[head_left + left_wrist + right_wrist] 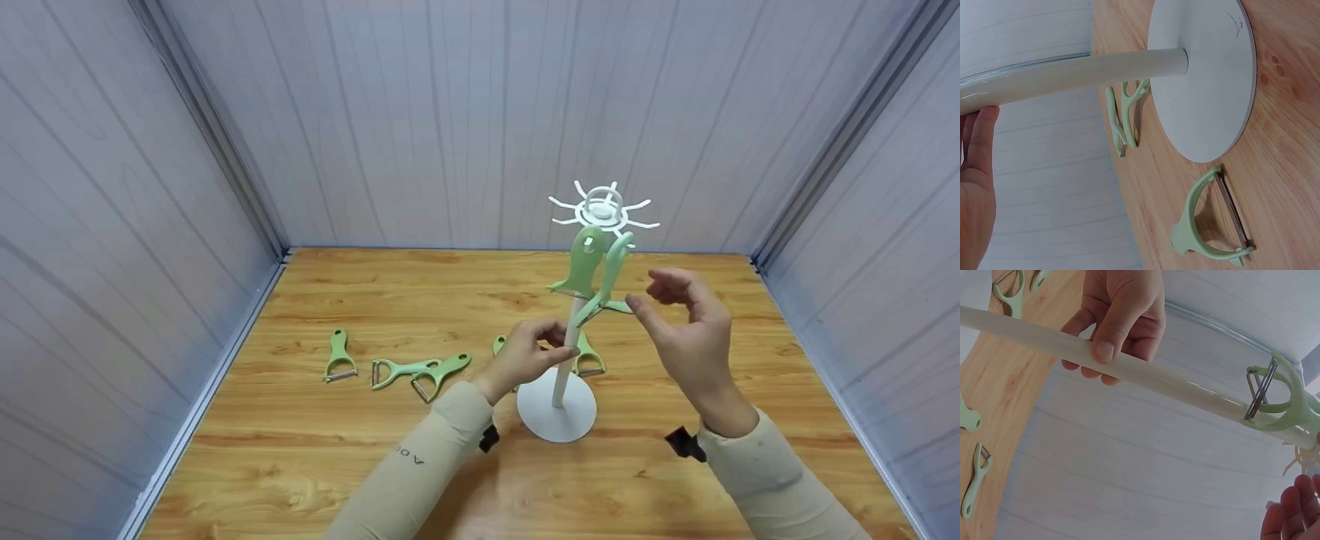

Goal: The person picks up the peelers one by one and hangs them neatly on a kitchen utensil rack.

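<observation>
A white stand with a slim pole point(568, 352) and a round base point(556, 412) rises before me, topped by a ring of hooks point(602, 214). My left hand point(529, 351) grips the pole partway up, thumb and fingers around it in the right wrist view. Two green peelers hang by their handles from the front hooks: one peeler point(586, 262) with its broad side showing, the other peeler point(613, 270) edge-on beside it. Just right of them is my right hand point(694, 330), fingers loosely bent and parted from the thumb, its thumb tip close to the edge-on peeler's head.
More green peelers lie on the wooden table: one peeler point(340, 358) at the left, a crossed pair with its front peeler point(442, 375) on top, and another peeler point(590, 358) behind the pole. One more is partly hidden by my left hand. Pale panel walls enclose the table.
</observation>
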The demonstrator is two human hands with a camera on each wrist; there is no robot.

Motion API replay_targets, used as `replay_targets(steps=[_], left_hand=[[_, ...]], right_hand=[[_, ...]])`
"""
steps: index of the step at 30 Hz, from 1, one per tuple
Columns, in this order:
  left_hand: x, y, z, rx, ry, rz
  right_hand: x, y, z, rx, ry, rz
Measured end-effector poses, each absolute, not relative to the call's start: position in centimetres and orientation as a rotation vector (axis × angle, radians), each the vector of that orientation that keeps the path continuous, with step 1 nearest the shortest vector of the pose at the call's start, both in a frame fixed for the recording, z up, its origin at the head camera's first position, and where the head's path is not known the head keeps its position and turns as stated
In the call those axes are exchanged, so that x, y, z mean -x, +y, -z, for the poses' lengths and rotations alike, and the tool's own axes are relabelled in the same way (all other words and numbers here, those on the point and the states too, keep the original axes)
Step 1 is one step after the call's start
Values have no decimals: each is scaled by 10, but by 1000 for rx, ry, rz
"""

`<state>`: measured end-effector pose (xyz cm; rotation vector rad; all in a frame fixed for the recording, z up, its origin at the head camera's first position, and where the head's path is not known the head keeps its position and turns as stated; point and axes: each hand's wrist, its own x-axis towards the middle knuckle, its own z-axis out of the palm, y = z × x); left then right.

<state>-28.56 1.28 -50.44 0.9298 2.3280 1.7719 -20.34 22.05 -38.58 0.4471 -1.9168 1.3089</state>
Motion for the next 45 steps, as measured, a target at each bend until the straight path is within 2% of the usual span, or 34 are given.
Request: replay_targets(steps=[25,45], left_hand=[[286,12,505,-935,2329,-1775],[286,12,505,-913,2333,-1769]], right_hand=[[215,260,439,-176,-2107,-1330],[237,276,487,-89,-2275,-1227]])
